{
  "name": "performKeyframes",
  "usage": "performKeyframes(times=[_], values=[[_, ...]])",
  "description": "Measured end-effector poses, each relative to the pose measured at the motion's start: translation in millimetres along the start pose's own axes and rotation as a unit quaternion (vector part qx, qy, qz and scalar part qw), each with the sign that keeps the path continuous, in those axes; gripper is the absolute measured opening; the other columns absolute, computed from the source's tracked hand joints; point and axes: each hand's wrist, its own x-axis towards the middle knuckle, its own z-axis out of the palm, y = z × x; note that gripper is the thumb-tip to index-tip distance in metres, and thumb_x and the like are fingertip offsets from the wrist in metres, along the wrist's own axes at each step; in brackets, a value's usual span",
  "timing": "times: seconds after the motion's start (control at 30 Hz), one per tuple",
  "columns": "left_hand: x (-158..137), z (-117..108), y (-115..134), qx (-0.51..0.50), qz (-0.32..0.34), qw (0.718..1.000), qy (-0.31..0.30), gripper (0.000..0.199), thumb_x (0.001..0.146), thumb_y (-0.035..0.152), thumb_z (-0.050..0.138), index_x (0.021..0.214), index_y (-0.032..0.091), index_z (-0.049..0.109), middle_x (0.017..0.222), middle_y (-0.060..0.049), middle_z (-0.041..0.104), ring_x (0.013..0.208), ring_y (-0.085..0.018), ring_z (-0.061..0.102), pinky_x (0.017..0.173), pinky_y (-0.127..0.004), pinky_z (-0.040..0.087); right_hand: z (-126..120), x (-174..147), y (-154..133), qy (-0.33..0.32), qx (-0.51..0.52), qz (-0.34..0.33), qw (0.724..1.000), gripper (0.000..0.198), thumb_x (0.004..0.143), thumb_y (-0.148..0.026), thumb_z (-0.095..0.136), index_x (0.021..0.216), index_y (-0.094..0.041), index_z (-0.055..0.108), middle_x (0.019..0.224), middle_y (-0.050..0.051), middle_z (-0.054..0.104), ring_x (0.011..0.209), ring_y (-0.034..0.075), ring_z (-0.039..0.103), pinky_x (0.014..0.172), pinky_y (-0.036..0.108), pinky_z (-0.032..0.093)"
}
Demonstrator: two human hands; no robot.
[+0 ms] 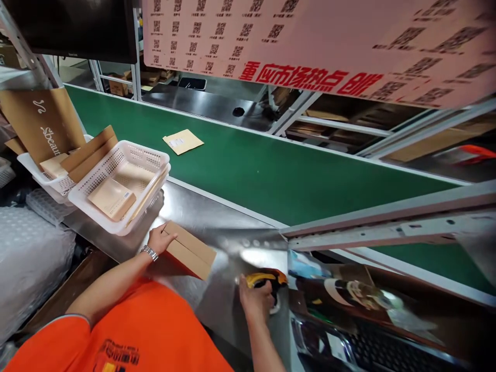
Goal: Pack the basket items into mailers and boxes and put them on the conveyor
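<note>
My left hand (159,239), with a metal watch on the wrist, grips the left end of a closed brown cardboard box (190,249). The box is on the steel worktop (228,305), and a seam runs along its top. To the right, my right hand (256,297) has its fingers curled round a yellow-and-black tool that looks like a tape dispenser (277,277), low over the worktop. My palm hides part of it. Beyond the box, a white plastic basket (116,227) contains a small pale carton (112,198).
A green conveyor belt (248,165) runs behind the worktop, carrying a yellow padded envelope (183,141). Another basket with cardboard (46,124) stands left, near bubble wrap (31,263). A metal frame (387,227) and a keyboard (387,349) are right. A pink QR-code board (310,46) hangs above.
</note>
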Motion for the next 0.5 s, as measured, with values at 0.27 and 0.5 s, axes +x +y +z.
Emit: performKeyframes(times=[0.27,0.5], values=[[-1.8,25.2,7.8,0.022,0.01,0.997,-0.078,0.048,0.081,0.034,0.094,0.123,0.012,0.089,0.113,-0.009,0.09,0.108,-0.033,0.082,0.099,-0.04,0.067,-6.9,36.4,-9.8,-0.024,0.03,0.036,0.999,0.064,0.056,-0.064,0.074,0.107,-0.026,0.077,0.085,0.012,0.072,0.084,0.049,0.075,0.084,0.075,0.051],[-5.1,24.5,14.9,0.037,-0.003,0.995,-0.09,0.062,0.074,0.048,0.1,0.125,0.014,0.09,0.115,-0.011,0.09,0.112,-0.035,0.083,0.103,-0.044,0.067,-50.2,-18.2,-98.4,-0.096,0.375,0.04,0.921,0.077,0.073,-0.057,0.082,0.142,-0.024,0.075,0.096,0.006,0.081,0.071,0.023,0.074,0.062,0.037,0.064]])
